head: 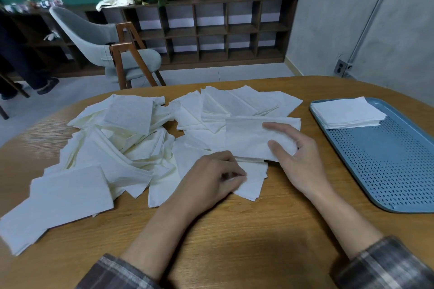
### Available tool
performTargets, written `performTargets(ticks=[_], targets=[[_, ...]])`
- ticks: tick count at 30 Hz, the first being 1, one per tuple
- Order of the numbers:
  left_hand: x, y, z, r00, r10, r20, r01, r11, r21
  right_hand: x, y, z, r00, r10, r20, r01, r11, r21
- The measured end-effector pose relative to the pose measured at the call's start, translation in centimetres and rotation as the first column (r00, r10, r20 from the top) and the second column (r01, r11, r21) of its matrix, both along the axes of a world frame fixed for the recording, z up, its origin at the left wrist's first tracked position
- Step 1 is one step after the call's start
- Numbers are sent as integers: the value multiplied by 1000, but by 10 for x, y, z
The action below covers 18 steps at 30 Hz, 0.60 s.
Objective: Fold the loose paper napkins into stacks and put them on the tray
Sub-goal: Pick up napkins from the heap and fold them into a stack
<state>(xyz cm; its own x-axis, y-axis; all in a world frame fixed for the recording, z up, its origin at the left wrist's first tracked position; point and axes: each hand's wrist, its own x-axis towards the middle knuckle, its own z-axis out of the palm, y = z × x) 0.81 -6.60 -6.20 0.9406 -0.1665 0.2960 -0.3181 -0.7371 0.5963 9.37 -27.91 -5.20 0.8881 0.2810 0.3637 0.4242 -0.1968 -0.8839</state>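
Loose white paper napkins (122,148) lie spread in a wide heap over the left and middle of the wooden table (234,241). My right hand (298,159) grips the right end of a folded napkin (246,138), thumb on top and fingers round its edge. My left hand (211,176) has its fingers curled and pinches the corner of another napkin (253,183) lying flat just below. A blue perforated tray (387,166) sits at the right, with one neat stack of folded napkins (347,112) at its far end.
A grey chair with wooden legs (117,51) stands beyond the table's far edge. Behind it a dark wooden shelf unit (211,30) carries potted plants. A person's legs (23,65) show at the far left. Bare table lies in front of my arms.
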Motion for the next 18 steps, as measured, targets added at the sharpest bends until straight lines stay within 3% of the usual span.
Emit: performTargets(ticks=[5,18], targets=[[-2,-1,2,998,10,60,-12,1000,22,0,-1,1,1000,10,-6,-10,1000,-4],[-14,-10,27,979,157,127,-105,931,-349,-1,-1,0,1000,-1,9,2,999,-52]])
